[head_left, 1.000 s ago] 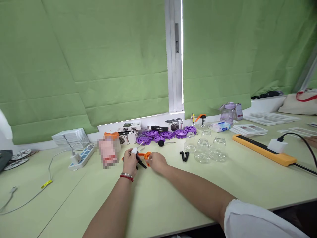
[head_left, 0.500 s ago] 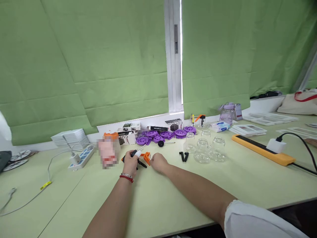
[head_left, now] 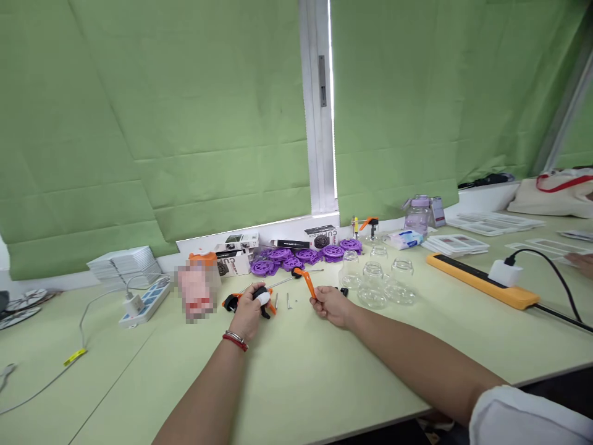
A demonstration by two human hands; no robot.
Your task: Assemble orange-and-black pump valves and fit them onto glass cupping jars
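Note:
My left hand [head_left: 248,315] is closed around a black part with a white round end [head_left: 263,298]. A thin metal rod [head_left: 281,282] extends to the right from near that hand; I cannot tell whether it is gripped too. More black and orange parts [head_left: 230,302] lie beside and under the fingers. My right hand [head_left: 331,306] pinches a flat orange crank handle [head_left: 308,285], tilted up to the left. Its upper end overlaps a black round knob [head_left: 296,273]. Between the hands, a small metal pin [head_left: 288,301] is on the table. Black pieces [head_left: 343,292] are partly hidden behind my right hand.
Purple spoked parts [head_left: 306,255] and cartons [head_left: 319,236] line the back. Several glass jars [head_left: 372,278] stand right of my right hand. A yellow power strip [head_left: 482,281] lies farther right, a white one [head_left: 146,303] left. Another person's hand [head_left: 581,262] shows at the right edge.
My right hand has moved right and slightly up, away from my left hand, with the orange crank handle in its fingers. Small metal pins now show on the table between the hands.

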